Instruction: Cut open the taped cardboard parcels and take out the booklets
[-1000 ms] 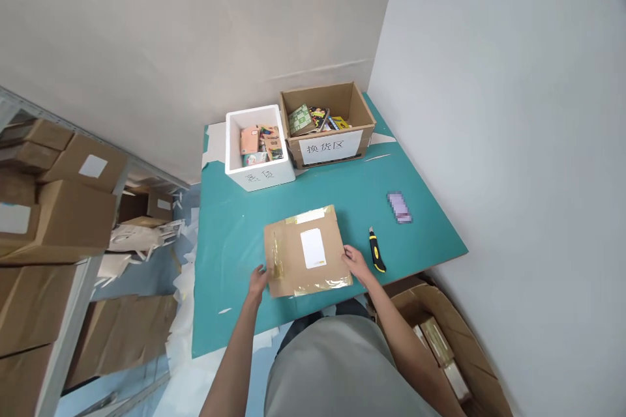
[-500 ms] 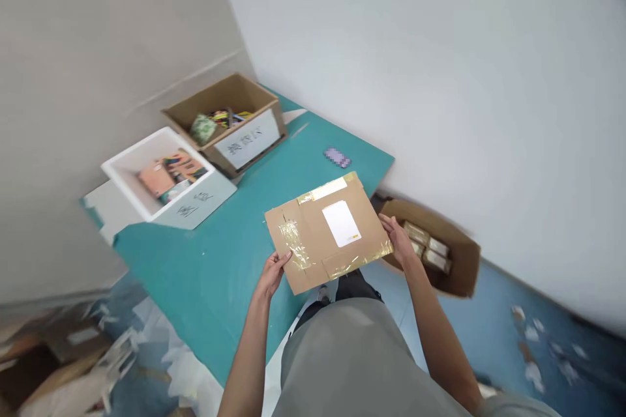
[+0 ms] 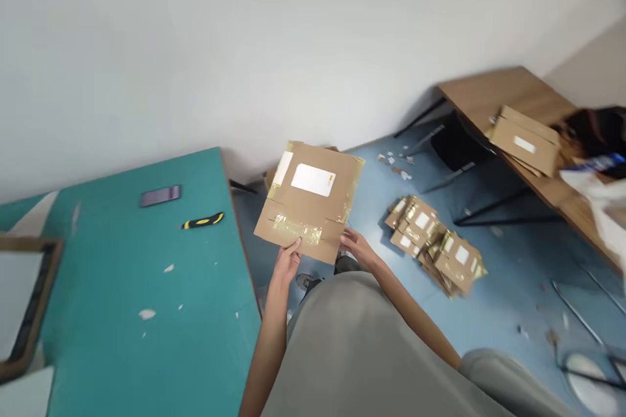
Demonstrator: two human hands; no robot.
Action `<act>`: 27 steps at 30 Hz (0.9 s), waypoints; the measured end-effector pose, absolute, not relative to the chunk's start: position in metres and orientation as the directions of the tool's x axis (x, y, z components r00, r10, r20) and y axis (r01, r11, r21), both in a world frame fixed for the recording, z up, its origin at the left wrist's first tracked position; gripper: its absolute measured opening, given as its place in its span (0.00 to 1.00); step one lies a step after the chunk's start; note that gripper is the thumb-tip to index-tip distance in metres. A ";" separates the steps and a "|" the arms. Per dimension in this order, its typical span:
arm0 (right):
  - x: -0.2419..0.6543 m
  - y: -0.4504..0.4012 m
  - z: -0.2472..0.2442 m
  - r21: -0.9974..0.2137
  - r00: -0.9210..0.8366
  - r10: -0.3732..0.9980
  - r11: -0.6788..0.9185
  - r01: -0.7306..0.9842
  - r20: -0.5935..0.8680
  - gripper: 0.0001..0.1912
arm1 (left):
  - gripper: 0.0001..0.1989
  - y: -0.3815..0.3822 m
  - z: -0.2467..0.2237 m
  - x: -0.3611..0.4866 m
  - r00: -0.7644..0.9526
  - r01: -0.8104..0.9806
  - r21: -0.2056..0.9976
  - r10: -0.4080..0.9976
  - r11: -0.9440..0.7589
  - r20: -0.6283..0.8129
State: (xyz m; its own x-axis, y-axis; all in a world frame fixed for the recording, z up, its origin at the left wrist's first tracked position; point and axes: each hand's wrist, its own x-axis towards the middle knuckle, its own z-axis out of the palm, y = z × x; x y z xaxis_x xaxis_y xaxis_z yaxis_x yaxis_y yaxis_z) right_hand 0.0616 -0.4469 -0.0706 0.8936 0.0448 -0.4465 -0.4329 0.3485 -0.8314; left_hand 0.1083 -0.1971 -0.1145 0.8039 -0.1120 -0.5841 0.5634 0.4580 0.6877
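In front of my body is a flattened cardboard box [image 3: 323,208] with a white label and strips of shiny tape. My left hand [image 3: 287,264] pinches its near edge, thumb on top and fingers underneath. At the lower right edge my right hand [image 3: 357,246] grips the cardboard, its fingertips partly hidden by it. To the left, on the green table [image 3: 195,293], lie a yellow and black utility knife [image 3: 202,221] and a phone [image 3: 161,195].
Stacks of flattened boxes [image 3: 420,225] lie on the blue floor [image 3: 381,293] to the right. A brown table [image 3: 513,88] farther right bears more flat cardboard [image 3: 525,140]. A black chair [image 3: 457,143] is beside it. A carton [image 3: 36,306] stands at the left edge.
My view has swung right, bringing the floor stacks and brown table in. The flattened box has turned in my hands, its label now lying crosswise. Both hands still hold it.
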 end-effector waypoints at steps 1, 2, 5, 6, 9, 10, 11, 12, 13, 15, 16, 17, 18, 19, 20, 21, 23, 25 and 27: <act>0.055 -0.459 -0.070 -0.836 0.894 -0.047 0.379 -0.396 -0.445 0.36 | 0.17 -0.221 -0.111 0.109 0.802 0.587 0.702 -0.170 0.402 -0.573; 0.048 -0.474 -0.070 -0.839 0.884 -0.140 0.409 -0.359 -0.447 0.34 | 0.17 -0.244 -0.108 0.108 0.792 0.610 0.711 -0.224 0.350 -0.569; 0.022 -0.524 -0.074 -0.842 0.824 -0.351 0.478 -0.252 -0.446 0.30 | 0.15 -0.314 -0.104 0.101 0.708 0.694 0.697 -0.346 0.179 -0.616; 0.012 -0.543 -0.076 -0.842 0.807 -0.393 0.492 -0.221 -0.441 0.30 | 0.14 -0.337 -0.104 0.098 0.676 0.714 0.690 -0.372 0.119 -0.635; -0.017 -0.604 -0.083 -0.847 0.765 -0.477 0.506 -0.164 -0.433 0.29 | 0.14 -0.407 -0.109 0.093 0.635 0.733 0.678 -0.410 0.051 -0.655; -0.026 -0.625 -0.086 -0.849 0.746 -0.502 0.505 -0.158 -0.438 0.29 | 0.15 -0.432 -0.112 0.093 0.642 0.734 0.674 -0.415 0.087 -0.645; -0.033 -0.648 -0.089 -0.849 0.722 -0.528 0.505 -0.157 -0.448 0.29 | 0.16 -0.457 -0.114 0.094 0.650 0.737 0.662 -0.416 0.137 -0.636; -0.040 -0.672 -0.092 -0.847 0.695 -0.552 0.507 -0.159 -0.460 0.30 | 0.17 -0.482 -0.117 0.095 0.655 0.741 0.645 -0.414 0.188 -0.632; -0.047 -0.696 -0.096 -0.844 0.668 -0.574 0.513 -0.157 -0.473 0.30 | 0.17 -0.509 -0.120 0.095 0.657 0.746 0.625 -0.408 0.231 -0.634; -0.061 -0.745 -0.103 -0.835 0.617 -0.616 0.536 -0.128 -0.490 0.32 | 0.16 -0.565 -0.124 0.092 0.643 0.764 0.585 -0.398 0.273 -0.654; -0.070 -0.770 -0.106 -0.831 0.591 -0.640 0.547 -0.100 -0.492 0.33 | 0.16 -0.594 -0.126 0.088 0.627 0.778 0.567 -0.399 0.273 -0.669; -0.080 -0.795 -0.109 -0.829 0.563 -0.666 0.555 -0.067 -0.490 0.33 | 0.15 -0.624 -0.127 0.083 0.609 0.792 0.551 -0.404 0.264 -0.682; -0.092 -0.819 -0.112 -0.830 0.531 -0.693 0.557 -0.035 -0.487 0.34 | 0.14 -0.653 -0.127 0.075 0.586 0.809 0.536 -0.418 0.243 -0.695; -0.106 -0.843 -0.115 -0.833 0.493 -0.722 0.554 -0.010 -0.486 0.34 | 0.14 -0.683 -0.127 0.066 0.554 0.829 0.520 -0.438 0.207 -0.708; -0.121 -0.867 -0.118 -0.837 0.453 -0.748 0.547 0.007 -0.485 0.34 | 0.13 -0.711 -0.128 0.055 0.516 0.849 0.504 -0.459 0.160 -0.724; -0.139 -0.889 -0.121 -0.843 0.411 -0.773 0.538 0.018 -0.484 0.34 | 0.12 -0.739 -0.128 0.044 0.472 0.868 0.486 -0.478 0.104 -0.741; -0.176 -0.931 -0.127 -0.862 0.327 -0.818 0.507 0.021 -0.473 0.34 | 0.11 -0.791 -0.130 0.020 0.377 0.895 0.446 -0.508 -0.016 -0.775; -0.213 -0.966 -0.134 -0.886 0.248 -0.859 0.463 0.009 -0.447 0.33 | 0.10 -0.838 -0.135 -0.003 0.291 0.904 0.410 -0.526 -0.123 -0.799; -0.247 -0.997 -0.143 -0.909 0.184 -0.893 0.417 -0.009 -0.412 0.32 | 0.10 -0.881 -0.142 -0.026 0.219 0.897 0.384 -0.536 -0.218 -0.815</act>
